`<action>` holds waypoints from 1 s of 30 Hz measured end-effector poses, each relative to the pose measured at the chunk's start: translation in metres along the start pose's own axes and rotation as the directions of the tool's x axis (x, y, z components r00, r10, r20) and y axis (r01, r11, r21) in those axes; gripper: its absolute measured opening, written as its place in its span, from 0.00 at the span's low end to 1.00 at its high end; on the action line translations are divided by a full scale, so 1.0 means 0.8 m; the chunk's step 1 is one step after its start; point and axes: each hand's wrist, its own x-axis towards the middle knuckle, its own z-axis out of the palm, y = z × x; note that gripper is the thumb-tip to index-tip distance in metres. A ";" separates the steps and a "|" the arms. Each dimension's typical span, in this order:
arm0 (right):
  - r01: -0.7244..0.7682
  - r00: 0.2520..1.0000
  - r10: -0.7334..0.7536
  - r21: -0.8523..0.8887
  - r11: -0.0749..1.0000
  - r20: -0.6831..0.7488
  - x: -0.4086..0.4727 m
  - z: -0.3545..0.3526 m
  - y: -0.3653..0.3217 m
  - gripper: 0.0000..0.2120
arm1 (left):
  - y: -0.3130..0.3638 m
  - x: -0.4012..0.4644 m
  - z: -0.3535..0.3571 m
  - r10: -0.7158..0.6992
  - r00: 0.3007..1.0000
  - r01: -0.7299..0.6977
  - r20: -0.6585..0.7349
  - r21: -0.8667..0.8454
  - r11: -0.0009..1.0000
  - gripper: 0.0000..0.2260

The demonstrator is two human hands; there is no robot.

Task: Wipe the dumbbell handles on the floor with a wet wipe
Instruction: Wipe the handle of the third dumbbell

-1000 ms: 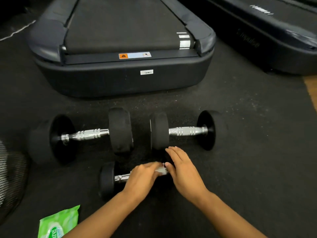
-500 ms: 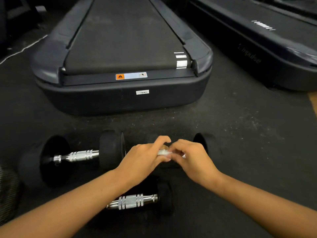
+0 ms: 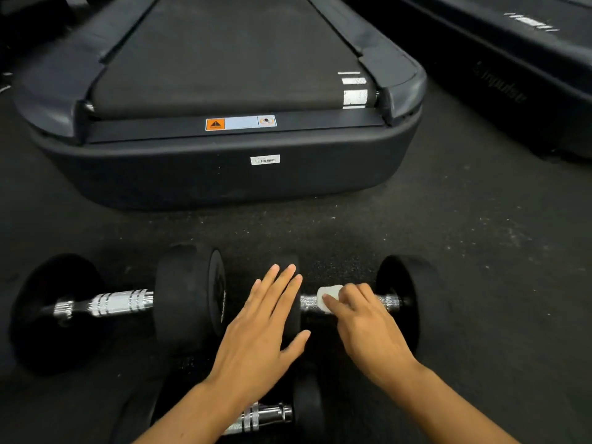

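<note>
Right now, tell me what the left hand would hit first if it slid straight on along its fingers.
The left hand lies flat on the right dumbbell's inner weight, fingers pointing up and away. Past that weight comes bare floor, then probably the treadmill's rear end; depth is unclear.

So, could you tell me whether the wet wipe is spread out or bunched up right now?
Bunched up. The wet wipe shows as a small white wad under the right hand's fingertips, pressed on the right dumbbell's handle.

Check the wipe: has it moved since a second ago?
Yes. The wipe has gone from the small dumbbell near the person to the right dumbbell's handle, nearer the treadmill; the right hand presses it there.
</note>
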 end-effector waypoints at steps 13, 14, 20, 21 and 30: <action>-0.008 0.987 -0.005 0.083 0.997 0.159 0.035 -0.008 -0.004 0.08 | -0.001 0.007 0.003 0.040 0.999 -0.044 -0.035 -0.103 0.994 0.30; -0.030 0.989 0.017 0.085 0.996 0.147 0.042 -0.007 -0.004 0.07 | -0.001 0.008 0.003 0.040 0.999 -0.043 -0.036 -0.103 0.994 0.31; 0.006 0.979 -0.031 0.120 0.993 0.201 0.042 0.004 -0.002 0.08 | -0.002 0.007 0.004 0.042 0.999 -0.045 -0.034 -0.107 0.993 0.31; -0.008 0.981 -0.016 0.124 0.992 0.192 0.044 0.003 -0.001 0.09 | -0.002 0.007 0.005 0.042 0.998 -0.046 -0.039 -0.112 0.993 0.31; -0.046 0.962 0.002 0.156 0.987 0.272 0.065 0.000 0.004 0.08 | -0.002 0.007 0.004 0.044 0.999 -0.047 -0.025 -0.107 0.993 0.31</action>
